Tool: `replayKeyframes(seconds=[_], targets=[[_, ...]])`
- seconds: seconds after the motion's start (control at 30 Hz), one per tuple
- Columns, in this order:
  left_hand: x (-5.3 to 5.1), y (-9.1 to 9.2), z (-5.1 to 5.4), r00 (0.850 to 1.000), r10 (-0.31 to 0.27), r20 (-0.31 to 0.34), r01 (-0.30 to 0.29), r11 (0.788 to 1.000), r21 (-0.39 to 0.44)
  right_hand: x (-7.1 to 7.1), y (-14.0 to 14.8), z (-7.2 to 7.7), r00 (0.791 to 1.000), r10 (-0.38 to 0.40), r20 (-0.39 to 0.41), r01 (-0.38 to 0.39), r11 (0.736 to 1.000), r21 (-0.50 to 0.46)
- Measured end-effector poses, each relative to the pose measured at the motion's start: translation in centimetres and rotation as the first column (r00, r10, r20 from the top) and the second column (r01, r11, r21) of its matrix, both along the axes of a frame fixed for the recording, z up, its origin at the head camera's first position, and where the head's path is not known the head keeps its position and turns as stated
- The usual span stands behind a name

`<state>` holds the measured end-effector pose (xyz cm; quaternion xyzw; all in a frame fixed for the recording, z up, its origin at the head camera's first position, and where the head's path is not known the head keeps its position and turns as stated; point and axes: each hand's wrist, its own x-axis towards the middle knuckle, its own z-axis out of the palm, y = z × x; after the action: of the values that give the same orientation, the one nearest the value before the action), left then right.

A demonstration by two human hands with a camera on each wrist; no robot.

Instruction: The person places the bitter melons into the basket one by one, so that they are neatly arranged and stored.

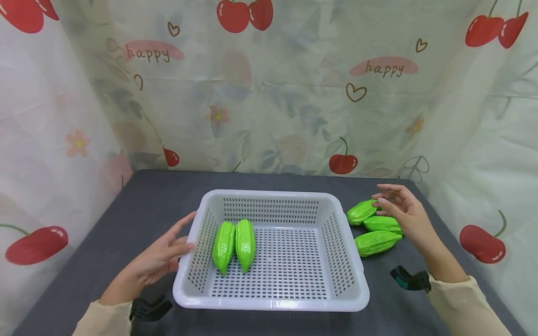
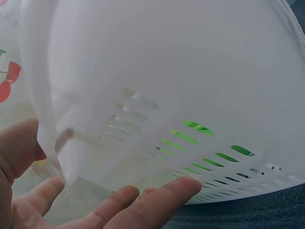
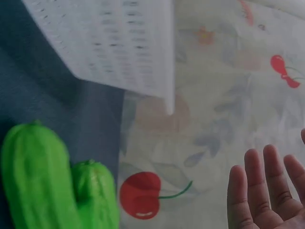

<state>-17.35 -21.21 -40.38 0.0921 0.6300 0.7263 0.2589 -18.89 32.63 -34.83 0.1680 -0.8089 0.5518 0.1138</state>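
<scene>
A white plastic basket (image 1: 269, 304) with slotted walls stands on the dark table. Two bright green, ridged fruits, pointed at the ends (image 1: 245, 245), lie side by side in its left part. My left hand (image 1: 155, 261) rests at the basket's left rim, thumb and forefinger touching it; the left wrist view shows its extended fingers (image 2: 157, 205) along the outer wall. Right of the basket lie more green ridged fruits (image 1: 376, 243), at least three. Over the farther ones hovers my right hand (image 1: 401, 210), partly covering them. Its fingers (image 3: 255, 183) are extended and hold nothing.
The dark tabletop (image 1: 172, 191) runs back to a printed curtain (image 1: 269, 107) with cherries and flowers, which also hangs at both sides. A black strap device sits at each wrist, the right one (image 1: 409, 279) near the table's right side.
</scene>
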Motion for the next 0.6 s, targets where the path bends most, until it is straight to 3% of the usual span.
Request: replayKeyframes(seconds=[0.33,0.6], targets=[[0.0,0.0,0.0,1.0,0.002,0.001,-0.002,1.0,-0.006,0.4,2.3,-3.0,0.995,-0.095,0.029,0.092,0.989,0.114],[0.0,-0.1,0.0,1.0,0.0,-0.003,0.0,1.0,-0.015,0.2,4.8,-4.8,0.978,-0.204,0.05,0.185,0.949,0.257]])
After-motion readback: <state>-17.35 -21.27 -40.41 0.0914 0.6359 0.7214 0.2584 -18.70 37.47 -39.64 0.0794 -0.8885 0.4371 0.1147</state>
